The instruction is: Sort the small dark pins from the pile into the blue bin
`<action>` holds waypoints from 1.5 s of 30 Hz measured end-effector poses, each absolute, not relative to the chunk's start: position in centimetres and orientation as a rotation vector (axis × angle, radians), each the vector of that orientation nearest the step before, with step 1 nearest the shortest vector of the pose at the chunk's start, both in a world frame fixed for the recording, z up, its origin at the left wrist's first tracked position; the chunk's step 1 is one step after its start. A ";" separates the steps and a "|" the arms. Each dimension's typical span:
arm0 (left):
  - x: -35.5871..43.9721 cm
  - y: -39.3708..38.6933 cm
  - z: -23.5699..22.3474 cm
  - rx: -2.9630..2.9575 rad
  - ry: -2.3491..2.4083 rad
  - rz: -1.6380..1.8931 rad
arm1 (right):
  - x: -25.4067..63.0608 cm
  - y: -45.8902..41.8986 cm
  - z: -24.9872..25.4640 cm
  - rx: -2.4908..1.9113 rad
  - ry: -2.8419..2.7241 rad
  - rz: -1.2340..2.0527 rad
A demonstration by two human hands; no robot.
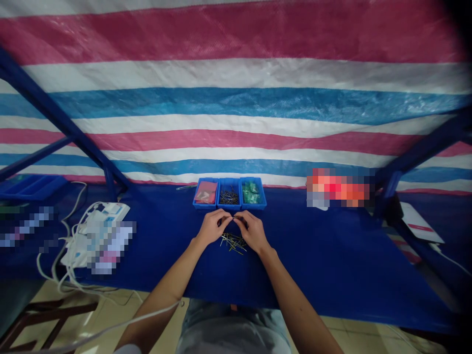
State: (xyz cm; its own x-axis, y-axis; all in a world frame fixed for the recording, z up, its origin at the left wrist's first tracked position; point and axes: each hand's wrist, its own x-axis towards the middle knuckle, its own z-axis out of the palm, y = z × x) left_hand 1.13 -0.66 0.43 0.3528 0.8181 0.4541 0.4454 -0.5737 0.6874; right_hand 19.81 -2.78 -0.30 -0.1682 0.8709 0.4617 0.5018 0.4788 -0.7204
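Blue tarp [324,255] covers the bench. Left hand [212,227] and right hand [252,232] meet, fingertips pinched closed on 1 thin dark nail [235,217], its long axis roughly crosswise, partly hidden. Just below the grip, toward the body, lies 1 heap of nails [233,242], too tangled to count, about equally near both hands. Just beyond stand 3 blue bins [228,207]: red packet [205,192], loose nails [229,196], green bags [251,192].

No legible txt: blue marks on white box [110,212], left of view, blurred; red pkt [205,192] in bin [205,207] too small.
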 end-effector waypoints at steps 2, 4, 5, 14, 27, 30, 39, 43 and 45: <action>1.1 -0.6 0.4 2.157 1.113 1.115 | 19.8 -2.7 -0.3 -1.143 -1.822 0.512; 1.2 -0.6 0.4 2.152 1.114 1.117 | 19.8 -2.8 -0.2 -1.136 -1.822 0.518; 1.2 -0.6 0.4 2.151 1.114 1.118 | 19.8 -2.8 -0.2 -1.137 -1.825 0.522; 1.2 -0.6 0.4 2.155 1.118 1.125 | 19.9 -3.0 0.2 -1.154 -1.862 0.501; 1.3 -0.6 0.3 2.163 1.086 1.148 | 19.9 -2.8 -0.3 -1.167 -1.891 0.512; 1.2 -0.6 0.4 2.164 1.103 1.133 | 19.8 -2.8 -0.4 -1.173 -1.848 0.505; 1.1 -0.6 0.4 2.178 1.098 1.109 | 19.8 -2.7 -0.4 -1.130 -1.846 0.530; 1.2 -0.5 0.3 2.176 1.099 1.122 | 19.8 -2.7 -0.4 -1.143 -1.849 0.524; 1.2 -0.5 0.1 2.179 1.097 1.127 | 19.8 -2.8 -0.4 -1.144 -1.852 0.513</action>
State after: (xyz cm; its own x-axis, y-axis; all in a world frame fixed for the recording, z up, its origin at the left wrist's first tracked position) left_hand 1.17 -0.51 0.14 0.3497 0.8125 0.4665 0.4446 -0.5822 0.6807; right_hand 19.82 -2.76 -0.38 -0.1941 0.8655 0.4618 0.5046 0.4918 -0.7096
